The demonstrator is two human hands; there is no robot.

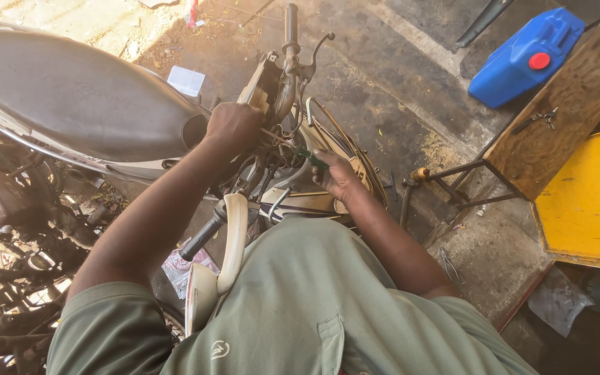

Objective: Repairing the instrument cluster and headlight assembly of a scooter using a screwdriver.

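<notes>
Stained, oil-dark concrete floor (411,76) outdoors, half in sun, with a partly stripped scooter standing across it. Left hand (232,127) closed in a fist around a bunch of thin wires and a pale plastic part at the exposed handlebar column (287,76), likely pinning the bundle so it does not shift. Right hand (337,175) curled shut around a green-handled screwdriver (312,157), just right of the column and touching the tangle of cables there. Long axis of that tool slanting from lower right, at the palm, up and left toward the fist, tip lost among the wires, so exact contact point cannot be told. Handle low and shaft raised, seemingly to reach into the opened housing from the side. Black padded scooter seat (78,90) stretching away to the left, well clear of both hands. Cream curved plastic body panel (234,239) hanging loose near the green shirt, beside a black handlebar grip (199,239). Blue plastic jerrycan with a red cap (526,55) lying on its side far off at upper right, next to a worn wooden board (564,118) on a metal frame, with a yellow metal sheet (592,201) below it.
</notes>
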